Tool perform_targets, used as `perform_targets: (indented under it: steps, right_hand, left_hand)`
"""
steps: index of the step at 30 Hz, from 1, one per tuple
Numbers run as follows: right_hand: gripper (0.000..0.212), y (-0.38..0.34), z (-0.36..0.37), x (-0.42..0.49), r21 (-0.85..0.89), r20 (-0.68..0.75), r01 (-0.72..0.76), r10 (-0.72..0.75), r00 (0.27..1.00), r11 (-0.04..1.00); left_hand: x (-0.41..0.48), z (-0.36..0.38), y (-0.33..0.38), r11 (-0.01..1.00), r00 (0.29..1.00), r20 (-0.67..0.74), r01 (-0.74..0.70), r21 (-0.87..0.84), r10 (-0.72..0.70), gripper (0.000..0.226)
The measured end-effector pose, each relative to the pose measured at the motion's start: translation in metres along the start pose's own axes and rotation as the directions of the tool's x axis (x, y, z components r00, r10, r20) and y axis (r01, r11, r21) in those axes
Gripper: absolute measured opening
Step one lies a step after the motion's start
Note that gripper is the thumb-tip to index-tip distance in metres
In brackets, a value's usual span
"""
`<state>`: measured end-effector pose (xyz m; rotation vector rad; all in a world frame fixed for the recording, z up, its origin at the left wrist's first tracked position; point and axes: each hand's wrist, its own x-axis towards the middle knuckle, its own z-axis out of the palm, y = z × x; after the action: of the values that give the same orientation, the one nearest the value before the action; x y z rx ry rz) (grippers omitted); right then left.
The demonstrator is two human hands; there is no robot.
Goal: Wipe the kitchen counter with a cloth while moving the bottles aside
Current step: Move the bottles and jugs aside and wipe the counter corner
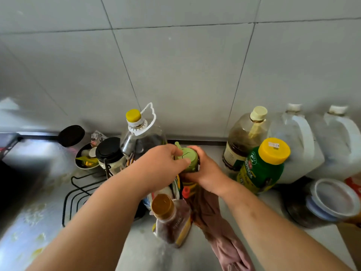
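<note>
**Mia:** Head view looks down at two bare arms. What are the hands doing?

**Sam:** Both hands are on one green-capped bottle (188, 160). The left hand (162, 167) has its fingers curled over the green cap. The right hand (205, 169) wraps around the bottle just under the cap. So both hands grip that bottle tight.

**Mia:** Where is the cloth?

**Sam:** The pink cloth (220, 229) lies on the metal counter (152, 251), below the right hand and under the right wrist. It runs toward the bottom edge. No hand holds it.

**Mia:** What is close to the grip?

**Sam:** Just below the hands stands a brown sauce bottle (172, 222) with a gold cap. A small red cap (185, 191) peeks out between it and the held bottle. Behind the left hand is a big clear oil jug (142, 133) with a yellow cap. Left of that is a jar with a black lid (109, 151), and a black wire rack (78, 194) sits under the left arm.

**Mia:** And on the right side?

**Sam:** Beside the right hand stands a green bottle with a yellow cap (263, 167). Behind it is a brownish oil bottle (246, 137). Farther right are two white jugs (304, 145), close together by the tiled wall (195, 65).
</note>
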<state>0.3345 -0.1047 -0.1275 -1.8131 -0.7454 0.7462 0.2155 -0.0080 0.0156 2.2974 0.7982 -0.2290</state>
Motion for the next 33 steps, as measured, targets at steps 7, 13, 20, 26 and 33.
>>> perform_targets:
  steps: [7, 13, 20, 26, 33]
  right_hand:
    - [0.075, 0.000, 0.004, -0.030, -0.045, -0.391, -0.107, 0.081, 0.917, 0.993]
    - [0.076, -0.001, 0.004, -0.068, -0.094, -0.611, -0.155, 0.066, 0.789, 0.983]
    - [0.079, 0.006, -0.002, -0.126, -0.093, -0.713, -0.257, 0.116, 0.692, 0.962]
    - [0.079, 0.016, -0.011, -0.167, -0.056, -0.746, -0.333, 0.183, 0.641, 0.941]
    - [0.079, 0.029, -0.032, -0.191, 0.045, -0.841, -0.440, 0.271, 0.467, 0.897]
  left_hand:
    - [0.021, 0.011, -0.008, 0.993, 0.968, 0.243, -0.083, 0.082, 0.061, 0.041]
    - [0.031, 0.016, -0.015, 0.986, 0.970, 0.235, -0.102, 0.128, 0.070, 0.047]
    - [0.038, 0.026, -0.011, 0.977, 0.973, 0.208, -0.132, 0.166, 0.096, 0.048]
    - [0.038, 0.023, 0.005, 0.989, 0.978, 0.149, -0.149, -0.008, 0.148, 0.035]
    - [0.031, 0.020, 0.019, 0.984, 0.976, 0.128, -0.177, -0.009, 0.176, 0.038]
